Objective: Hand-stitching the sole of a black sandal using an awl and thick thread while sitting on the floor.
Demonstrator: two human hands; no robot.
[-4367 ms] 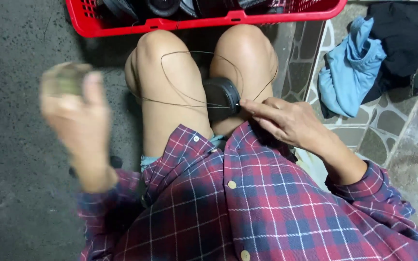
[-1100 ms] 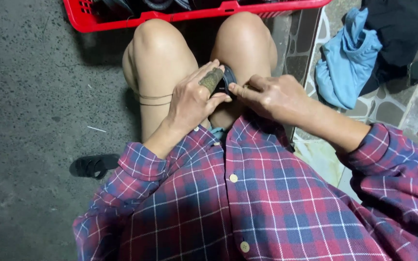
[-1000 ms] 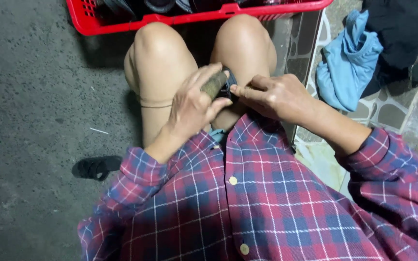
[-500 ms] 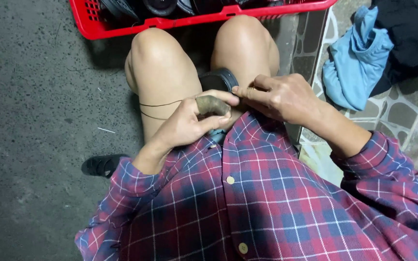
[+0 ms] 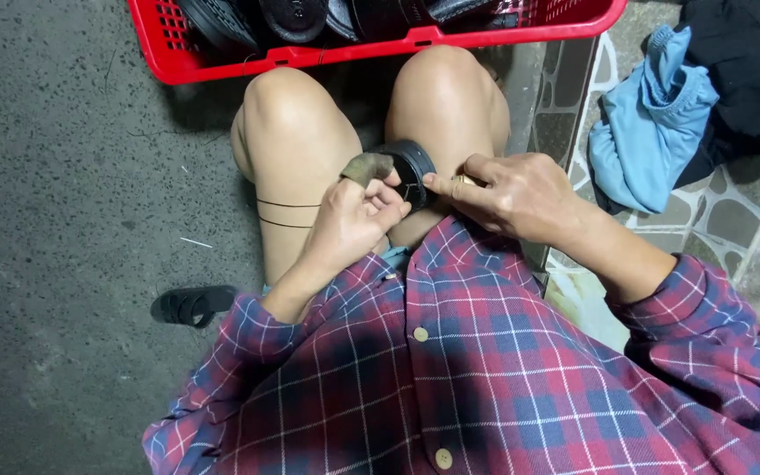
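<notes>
Hands at work on a round black disc-shaped part [image 5: 412, 167] wedged between the person's bare knees, seen from the head camera. The left hand [image 5: 355, 215] is closed around a small worn greyish-brown lump, perhaps a wad of cloth or a rubbing block [image 5: 364, 165], whose tip touches the left edge of the black part. The right hand [image 5: 512, 192] has its fingers together, forefinger and thumb pinched at the right rim of the same part; something small and yellowish shows at the thumb, too small to identify. A thin dark thread or wire [image 5: 288, 214] crosses the left thigh in two strands, just left of the black part and running toward the left hand.

Progress, as a judgement: the part is gripped and being worked, with the thread apparently in use at it, so the piece looks mid-process rather than finished. How much of its surface or edge is already done cannot be told, since the hands cover most of it.

Appearance of the part: matt black, circular, with a raised rim; only its upper arc is visible.

Beyond the black part, past the knees, stands a red plastic lattice basket [image 5: 222, 66] holding further dark rounded pieces. To its right lies crumpled light-blue cloth [image 5: 644, 132] on patterned stone paving; to its lower left, a black sandal [image 5: 193, 304] rests on grey concrete.
</notes>
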